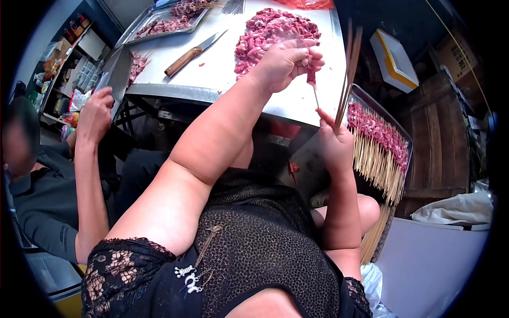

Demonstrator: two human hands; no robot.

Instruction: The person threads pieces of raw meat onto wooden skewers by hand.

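Evidently, the seated person's left hand (291,64) is closed, fingers pinched on a small strip of dark pink raw meat (311,77) at the upper end of a thin pale wooden skewer (317,96). The right hand (336,143) grips that skewer's lower end between its fingertips and is also wrapped around a bundle of long brown wooden sticks (351,69), which look bare. Just beyond the left hand, a broad heap of glistening pink-red meat pieces (273,34) lies on the white worktop (217,71); near it rests a wooden-handled steel knife (191,55).

To the right, close-set rows of meat-loaded skewers (377,135) fill much of a shallow metal tray (411,151). I'd judge plenty is done, yet the loose heap and bare sticks suggest a good deal remains; the skewer in hand seems barely begun. At the left, a co-worker's raised hand (95,115) hovers near the worktop's edge.
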